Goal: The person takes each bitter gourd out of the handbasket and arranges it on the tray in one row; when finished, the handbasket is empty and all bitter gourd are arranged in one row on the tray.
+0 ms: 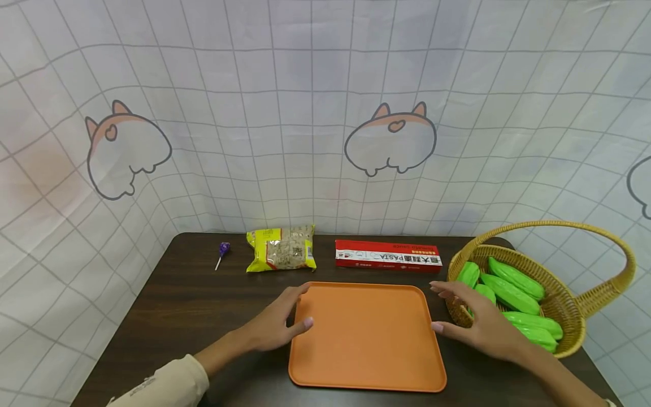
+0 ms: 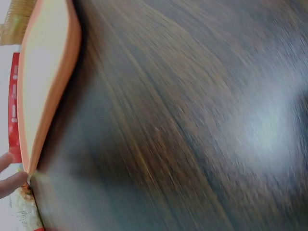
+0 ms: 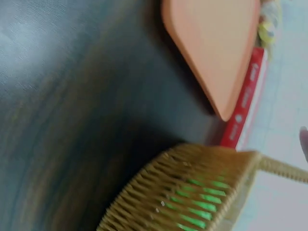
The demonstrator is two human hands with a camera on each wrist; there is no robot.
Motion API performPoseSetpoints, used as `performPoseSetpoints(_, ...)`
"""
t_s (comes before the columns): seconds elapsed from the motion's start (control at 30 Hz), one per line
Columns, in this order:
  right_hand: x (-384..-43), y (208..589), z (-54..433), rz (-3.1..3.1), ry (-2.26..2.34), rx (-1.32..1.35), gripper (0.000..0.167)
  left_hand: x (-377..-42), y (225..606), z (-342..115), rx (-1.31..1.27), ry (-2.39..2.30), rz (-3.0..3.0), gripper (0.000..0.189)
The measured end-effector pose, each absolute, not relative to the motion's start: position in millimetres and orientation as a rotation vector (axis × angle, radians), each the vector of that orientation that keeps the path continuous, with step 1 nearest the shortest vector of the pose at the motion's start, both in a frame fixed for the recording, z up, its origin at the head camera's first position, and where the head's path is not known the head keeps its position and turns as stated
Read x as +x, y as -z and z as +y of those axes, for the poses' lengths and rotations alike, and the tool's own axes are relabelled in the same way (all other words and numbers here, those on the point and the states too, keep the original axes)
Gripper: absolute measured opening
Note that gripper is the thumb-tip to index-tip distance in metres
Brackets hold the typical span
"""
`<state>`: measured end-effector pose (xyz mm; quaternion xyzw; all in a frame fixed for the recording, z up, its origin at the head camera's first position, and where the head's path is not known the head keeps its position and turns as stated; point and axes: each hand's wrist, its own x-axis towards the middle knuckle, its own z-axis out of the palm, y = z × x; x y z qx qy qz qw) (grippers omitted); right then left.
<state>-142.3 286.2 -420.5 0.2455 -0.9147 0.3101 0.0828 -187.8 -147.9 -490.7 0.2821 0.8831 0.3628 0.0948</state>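
Tray (image 1: 366, 339), orange, flat on the dark surface (image 1: 168, 311), right between my two grips! Left grip (image 1: 272, 325) at its nine o'clock, relaxed and apart; right grip (image 1: 485, 325) at three, apart too, thumb near the rim. Contact? I can't tell. Red pasta box (image 1: 389, 256) just past twelve, yellow bag (image 1: 281, 249) around half past ten, lollipop (image 1: 224, 249) near ten, wicker basket (image 1: 558, 297) of green pieces (image 1: 511, 295) towards half past two.
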Motion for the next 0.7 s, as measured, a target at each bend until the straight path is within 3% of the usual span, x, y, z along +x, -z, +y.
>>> performPoseSetpoints(0.47,-158,391,333,-2.832,-1.171,0.661,0.046,-206,500,-155,0.074,-1.497,2.368,0.074)
performPoseSetpoints(0.7,-174,386,357,-2.937,-1.300,0.627,0.050,-213,502,-158,0.008,-1.506,2.281,0.072)
